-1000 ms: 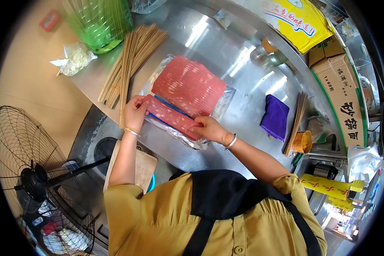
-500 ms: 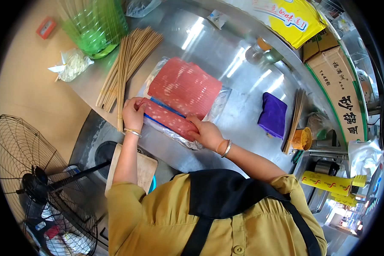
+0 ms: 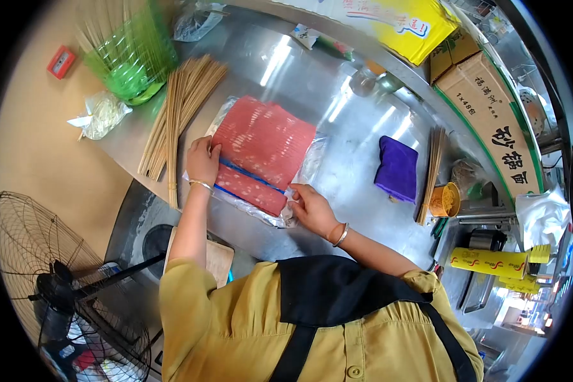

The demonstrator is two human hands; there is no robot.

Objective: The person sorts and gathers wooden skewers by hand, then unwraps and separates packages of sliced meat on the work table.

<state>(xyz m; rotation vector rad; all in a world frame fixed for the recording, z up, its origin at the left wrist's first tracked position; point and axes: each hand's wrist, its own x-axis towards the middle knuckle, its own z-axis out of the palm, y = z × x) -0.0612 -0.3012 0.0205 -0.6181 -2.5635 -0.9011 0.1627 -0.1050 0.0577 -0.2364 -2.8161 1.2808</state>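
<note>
A broad red, white-speckled sheet (image 3: 264, 137) lies on plastic wrap (image 3: 313, 162) on the metal table. Below it is a narrower red strip (image 3: 251, 190), with a blue band (image 3: 251, 174) showing between the two. My left hand (image 3: 203, 160) rests at the left edge of the red pieces, its fingers bent; whether it pinches anything is hard to tell. At the strip's right end, my right hand (image 3: 312, 209) has its thumb and fingers apart beside the plastic wrap, with nothing visible held.
Bundles of wooden sticks (image 3: 178, 121) lie at the upper left, near a green bag (image 3: 130, 70). To the right are a purple cloth (image 3: 396, 169), more sticks (image 3: 431, 172) and an orange tub (image 3: 445, 200). A wire fan (image 3: 51, 280) stands lower left.
My right hand has let go of the strip's right end. My left hand has moved up along the left edge. The strip now lies flat, and the whole view has shifted slightly.
</note>
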